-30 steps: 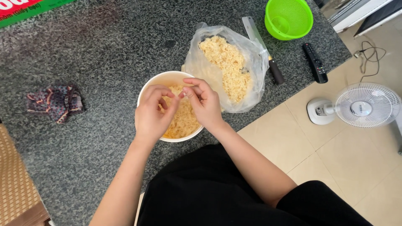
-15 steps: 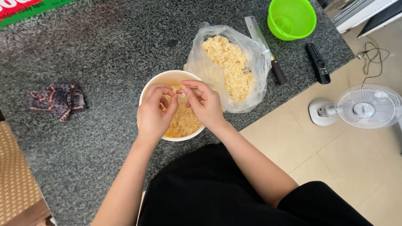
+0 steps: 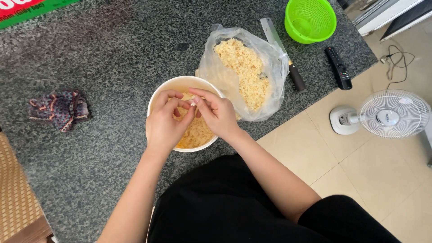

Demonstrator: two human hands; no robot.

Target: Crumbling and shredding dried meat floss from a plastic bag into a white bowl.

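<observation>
Far left, near the tabletop's [image 3: 103,58] left edge: crumpled dark patterned cloth [image 3: 58,109], well apart from the work. Woven tan surface [image 3: 18,198] at the lower left corner; strip of a green and red box [image 3: 31,9] at the top left corner.

Centre, at the tabletop's near edge: white bowl [image 3: 180,85] holding pale yellow crumbly pieces [image 3: 198,132]. Both hands meet over it. Left hand [image 3: 164,126] is curled, fingertips drawn in toward the thumb. Right hand [image 3: 220,114] has thumb and forefinger pressed together on a small whitish bit [image 3: 193,103], which sits between the two hands, directly above the bowl's middle. Grip state: right pinching the bit; left fingertips touching or just beside the same bit, cannot tell whether they actually clamp it. The bit lies at the fingertips of both, right hand slightly nearer; too small to read a long axis.

Just right of the bowl, touching it: open clear plastic bag [image 3: 270,67] with more of the same yellow material [image 3: 245,72]. Beyond the bag toward the far right corner: knife [image 3: 283,51] with dark handle, partly under the bag's edge; green basket [image 3: 310,20]; black remote [image 3: 338,68] near the right edge.

Off the tabletop, on the tiled floor [image 3: 360,166]: small white fan [image 3: 387,114].

Nothing stands between the hands and the bowl or the bag
</observation>
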